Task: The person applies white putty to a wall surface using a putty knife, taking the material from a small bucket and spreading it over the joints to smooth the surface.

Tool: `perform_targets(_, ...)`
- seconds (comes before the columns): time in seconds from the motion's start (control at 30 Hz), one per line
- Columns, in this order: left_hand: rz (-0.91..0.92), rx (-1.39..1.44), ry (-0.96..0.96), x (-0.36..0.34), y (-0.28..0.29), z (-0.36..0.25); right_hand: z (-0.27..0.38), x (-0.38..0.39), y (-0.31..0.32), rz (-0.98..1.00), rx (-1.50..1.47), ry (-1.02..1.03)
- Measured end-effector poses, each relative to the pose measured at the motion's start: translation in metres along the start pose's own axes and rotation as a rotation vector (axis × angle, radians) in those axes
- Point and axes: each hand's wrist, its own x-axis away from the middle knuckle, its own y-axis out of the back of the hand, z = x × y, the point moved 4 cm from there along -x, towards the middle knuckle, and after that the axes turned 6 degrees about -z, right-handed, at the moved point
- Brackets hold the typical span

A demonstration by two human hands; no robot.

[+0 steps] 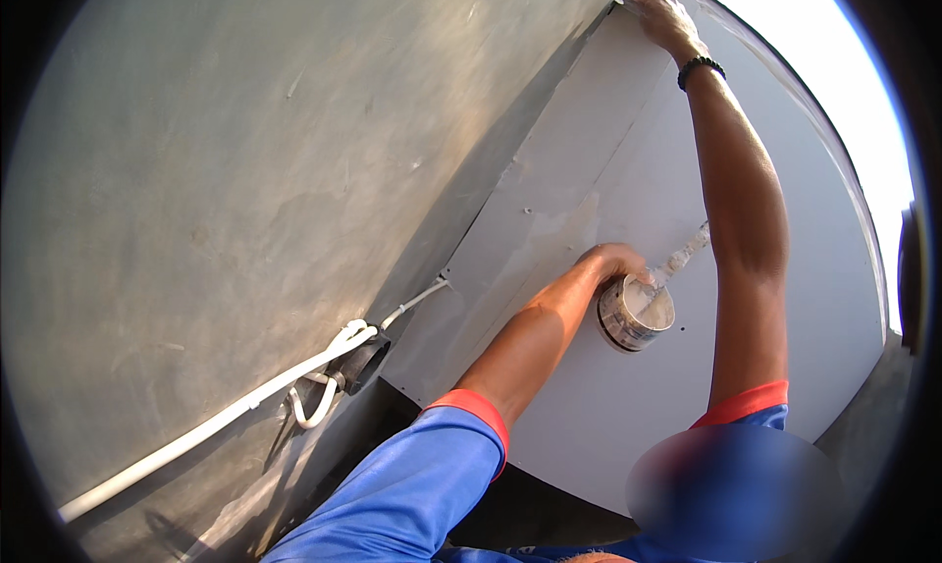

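My left hand point(620, 260) grips the rim of a small round tub point(621, 329) with pale paste inside. A paste-crusted stick-like tool point(681, 256) slants out of the tub, its far end passing close to my right forearm. High up, my right hand point(667, 23) is closed on a flat-bladed scraper point(630, 7), which looks like a putty knife. Its blade is at the corner where the light grey board point(785, 347) meets the plastered wall point(235, 160). My fingers hide most of the scraper's handle.
White cable or conduit point(206, 440) runs along the wall at lower left and loops beside a dark round fitting point(363, 359). Another white length point(417, 301) reaches the board's edge. A screw hole point(684, 328) and a seam mark the board. Bright light fills the upper right.
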Motion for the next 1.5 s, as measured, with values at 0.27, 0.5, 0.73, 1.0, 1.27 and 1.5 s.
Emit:
perform_targets(0.27,0.005,0.011,-0.019,0.008,0.010,0.002,0.085,0.055,-0.020,-0.109,0.357,0.111)
perform_targets(0.5,0.007,0.025,0.001,-0.005,0.012,0.010,0.119,0.098,-0.029,-0.099,0.354,0.293)
perform_targets(0.73,-0.011,0.017,0.014,0.009,0.012,0.004,0.077,0.092,0.011,-0.145,-0.071,0.096)
perform_targets(1.0,-0.014,0.041,-0.011,-0.009,0.006,0.007,0.036,0.049,-0.001,-0.177,0.092,0.100)
perform_targets(1.27,-0.016,0.293,0.017,0.004,0.017,0.019,0.161,0.164,-0.052,-0.111,0.049,0.280)
perform_targets(1.5,-0.040,0.341,-0.084,0.023,0.013,0.011,0.213,0.259,-0.077,0.115,-0.052,0.480)
